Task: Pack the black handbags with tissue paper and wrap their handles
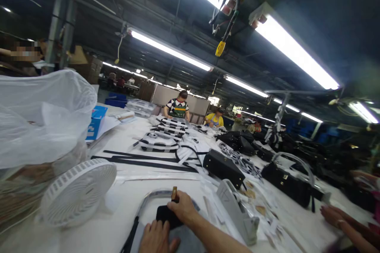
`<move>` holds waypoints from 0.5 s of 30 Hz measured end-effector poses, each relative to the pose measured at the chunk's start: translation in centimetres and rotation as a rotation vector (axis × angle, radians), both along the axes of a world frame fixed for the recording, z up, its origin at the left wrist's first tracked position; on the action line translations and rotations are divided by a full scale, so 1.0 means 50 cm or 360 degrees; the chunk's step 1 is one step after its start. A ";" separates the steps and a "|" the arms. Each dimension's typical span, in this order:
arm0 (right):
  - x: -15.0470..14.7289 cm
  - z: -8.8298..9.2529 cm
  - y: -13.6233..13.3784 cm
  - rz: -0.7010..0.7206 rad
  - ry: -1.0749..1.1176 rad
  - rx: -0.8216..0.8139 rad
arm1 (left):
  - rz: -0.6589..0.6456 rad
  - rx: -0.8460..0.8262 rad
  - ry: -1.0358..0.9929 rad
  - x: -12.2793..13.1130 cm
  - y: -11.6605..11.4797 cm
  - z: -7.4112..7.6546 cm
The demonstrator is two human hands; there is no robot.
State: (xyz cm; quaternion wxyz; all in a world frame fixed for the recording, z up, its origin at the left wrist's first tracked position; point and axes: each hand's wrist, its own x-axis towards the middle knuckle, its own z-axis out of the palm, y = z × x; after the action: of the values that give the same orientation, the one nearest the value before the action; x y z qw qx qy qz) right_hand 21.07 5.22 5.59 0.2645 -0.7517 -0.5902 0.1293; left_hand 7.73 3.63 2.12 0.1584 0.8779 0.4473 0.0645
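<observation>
My right hand (185,208) pinches a small black tab (166,214) close to a gold-coloured metal piece (174,193), which stands up beside the thumb. Palm down, my left hand (157,239) lies at the tab's near edge with its fingers stretched out. Both hands are over a grey, flat bag part (190,239) on the white table (124,201). A curved handle (151,194) in clear wrapping arches behind them, with a black end running down to the left. My forearm covers part of the bag part.
A white fan (78,193) stands left, near a large plastic bag (44,114). A grey tape dispenser (237,209) and black handbags (224,166) are to the right. Black strips (151,163) lie ahead. Another person's hands (334,215) are at far right; two people work beyond.
</observation>
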 end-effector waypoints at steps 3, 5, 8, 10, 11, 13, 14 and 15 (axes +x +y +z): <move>0.001 0.012 -0.030 -0.0001 0.0174 0.0007 | -0.0001 0.0030 0.0032 -0.002 -0.001 0.006; -0.001 0.026 -0.054 0.0044 0.0175 -0.0013 | -0.0018 0.0038 0.0069 -0.003 -0.001 0.010; -0.007 0.046 -0.087 0.0039 -0.0004 -0.0064 | -0.0055 0.0052 0.0111 -0.006 0.001 0.008; -0.012 0.051 -0.104 0.0038 -0.0146 -0.0024 | -0.0064 0.0080 0.0131 -0.008 0.003 0.003; -0.013 0.049 -0.112 0.0049 -0.0194 0.0028 | -0.0055 0.0096 0.0139 -0.009 0.003 0.000; -0.014 0.041 -0.127 0.0073 -0.0217 0.0154 | -0.0007 0.0115 0.0140 -0.013 -0.001 -0.001; -0.014 0.037 -0.135 0.0083 -0.0183 0.0205 | 0.0023 0.0113 0.0118 -0.016 -0.006 0.001; -0.013 0.033 -0.144 0.0086 -0.0125 0.0240 | 0.0052 0.0096 0.0060 -0.019 -0.012 0.004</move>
State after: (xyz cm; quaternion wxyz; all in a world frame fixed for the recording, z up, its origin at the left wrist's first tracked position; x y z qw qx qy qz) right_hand 20.42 -1.96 7.22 0.2936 -0.7178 -0.6282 0.0621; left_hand 6.78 3.05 2.34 0.1223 0.8759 0.4624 0.0639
